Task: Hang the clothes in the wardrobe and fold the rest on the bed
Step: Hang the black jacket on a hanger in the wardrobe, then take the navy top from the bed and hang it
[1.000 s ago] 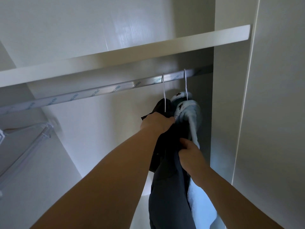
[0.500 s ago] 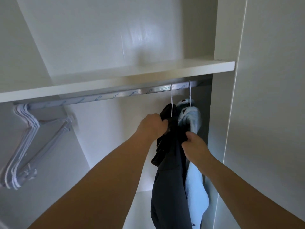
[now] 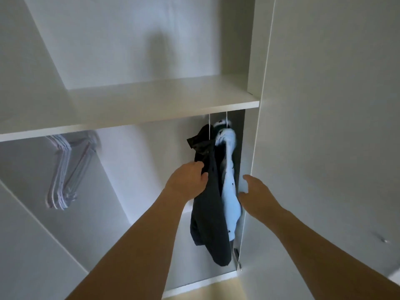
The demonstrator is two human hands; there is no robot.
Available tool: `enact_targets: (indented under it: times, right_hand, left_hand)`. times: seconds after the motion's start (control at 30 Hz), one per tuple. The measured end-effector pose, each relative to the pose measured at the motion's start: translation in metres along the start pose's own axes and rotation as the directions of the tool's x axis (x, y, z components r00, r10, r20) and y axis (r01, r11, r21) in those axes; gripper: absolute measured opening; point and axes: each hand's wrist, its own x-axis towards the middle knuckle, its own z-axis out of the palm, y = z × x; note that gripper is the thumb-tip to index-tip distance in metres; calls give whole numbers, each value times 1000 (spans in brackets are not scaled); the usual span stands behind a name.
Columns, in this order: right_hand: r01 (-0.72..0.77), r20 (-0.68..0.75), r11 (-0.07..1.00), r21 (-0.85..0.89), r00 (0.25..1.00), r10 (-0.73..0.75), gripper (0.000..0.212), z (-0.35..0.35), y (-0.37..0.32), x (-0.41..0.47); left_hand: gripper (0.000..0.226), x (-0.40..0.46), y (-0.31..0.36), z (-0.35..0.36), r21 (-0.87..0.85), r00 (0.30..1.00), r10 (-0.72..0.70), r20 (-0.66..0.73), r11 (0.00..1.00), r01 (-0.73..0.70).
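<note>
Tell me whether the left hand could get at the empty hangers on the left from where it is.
Probably yes. The left hand is touching the dark garment, and nothing shows in the open space between it and the empty hangers; whether the arm reaches that far is uncertain.

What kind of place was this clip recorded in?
Most likely a bedroom's built-in wardrobe: a white shelf sits above two hanging garments, a dark garment and a light blue garment, with a bunch of empty hangers further left.
</note>
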Motion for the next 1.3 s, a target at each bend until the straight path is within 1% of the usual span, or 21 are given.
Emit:
enact_targets:
  times: [0.07, 0.13, 0.23, 0.33, 0.47, 0.57, 0.63, 0.67, 0.77, 0.9, 1.0, 1.13, 1.23, 1.3]
  right_hand:
    - [-66, -25, 998, -18, 998, 66, 54, 2, 8, -19]
    - [-124, -73, 992, -29, 990, 122, 58, 7, 17, -35]
    - [-217, -137, 976, -27, 968, 212, 59, 15, 33, -59]
    - [-299, -163, 954, -20, 943, 292, 60, 27, 45, -90]
    - [-395, -180, 919, -19, 905, 385, 59, 40, 70, -143]
    - [-518, -206, 856, -4, 838, 506, 59, 45, 96, -199]
    - [-574, -224, 818, 19, 795, 563, 58, 47, 111, -239]
    - [-597, -234, 802, 38, 775, 588, 57, 47, 117, -259]
    - [-670, -272, 737, 88, 696, 665, 55, 43, 139, -333]
    - [-740, -317, 653, 161, 588, 744, 57, 32, 166, -439]
    - [-768, -343, 606, 207, 523, 780, 57, 24, 186, -529]
    - [-828, -347, 500, 251, 406, 846, 54, 29, 215, -650]
    - [-847, -315, 423, 322, 326, 891, 58, 38, 231, -716]
    - [-839, -317, 395, 374, 285, 905, 59, 40, 239, -745]
  left_hand:
    - [40, -7, 5, 6, -1, 996, 84, -3, 996, -84]
    - [39, -12, 10, 15, -18, 987, 159, 9, 987, -159]
    - [41, -20, 19, 35, -24, 964, 244, 103, 970, -243]
    - [41, -36, 30, 56, -50, 928, 326, 183, 945, -322]
    - [42, -67, 56, 84, -105, 849, 454, 270, 891, -443]
    - [41, -108, 78, 108, -112, 755, 560, 340, 822, -559]
    - [40, -138, 92, 123, -123, 704, 609, 366, 781, -612]
    - [38, -154, 102, 128, -132, 684, 630, 367, 764, -632]
    - [31, -206, 148, 139, -188, 596, 717, 361, 682, -706]
    - [32, -289, 215, 148, -237, 468, 813, 347, 559, -795]
    - [33, -362, 258, 157, -258, 394, 847, 358, 495, -830]
    - [32, -468, 312, 168, -306, 264, 887, 379, 389, -869]
    - [30, -528, 343, 174, -322, 152, 901, 406, 296, -899]
    - [32, -553, 358, 178, -328, 108, 901, 419, 262, -908]
